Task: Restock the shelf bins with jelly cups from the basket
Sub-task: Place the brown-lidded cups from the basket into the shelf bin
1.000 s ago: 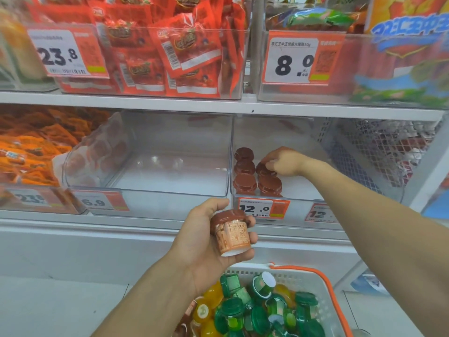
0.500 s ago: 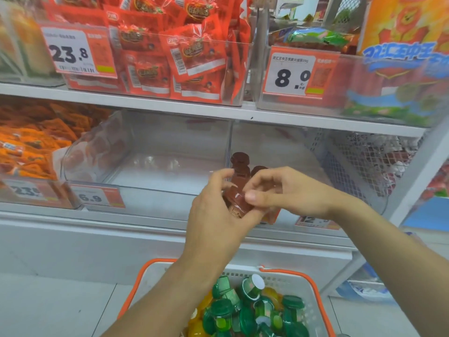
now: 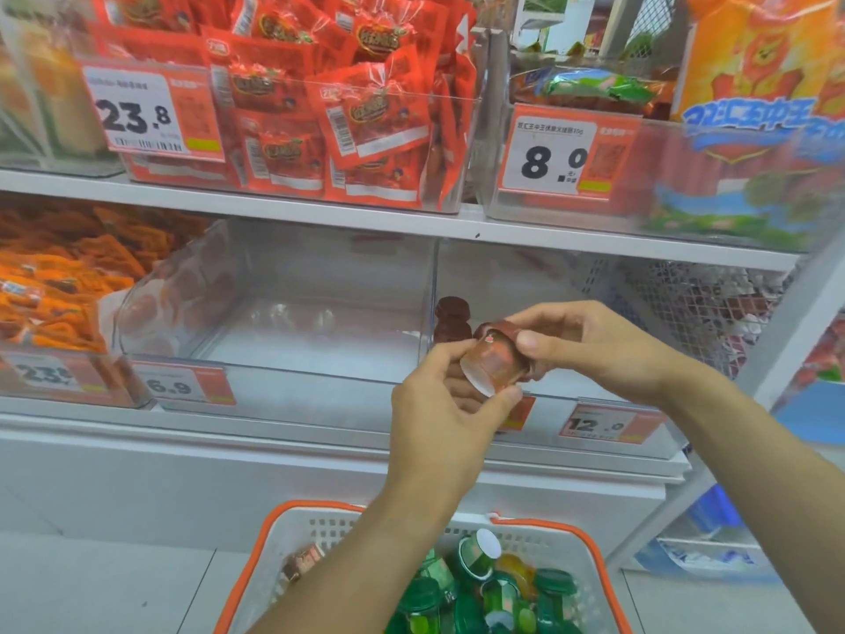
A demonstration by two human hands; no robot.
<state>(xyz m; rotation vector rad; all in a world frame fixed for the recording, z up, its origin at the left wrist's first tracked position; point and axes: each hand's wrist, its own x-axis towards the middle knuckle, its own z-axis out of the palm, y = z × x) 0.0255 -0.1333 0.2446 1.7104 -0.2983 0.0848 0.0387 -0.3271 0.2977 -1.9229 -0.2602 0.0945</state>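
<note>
Across the middle of the frame runs the shelf (image 3: 320, 221) with its clear bins, the right-hand bin (image 3: 548, 286) holding a few brown-lidded cups (image 3: 451, 313), and the orange-rimmed basket (image 3: 283, 537) of green and yellow cups sits at the bottom centre. At centre, both hands share one brown jelly cup (image 3: 494, 361) tilted on its side. The left hand (image 3: 439, 418) pinches its base while the right hand (image 3: 590, 345) curls round the lid, so a loose handover could drop it into the basket or knock over the cups already standing in the bin.
</note>
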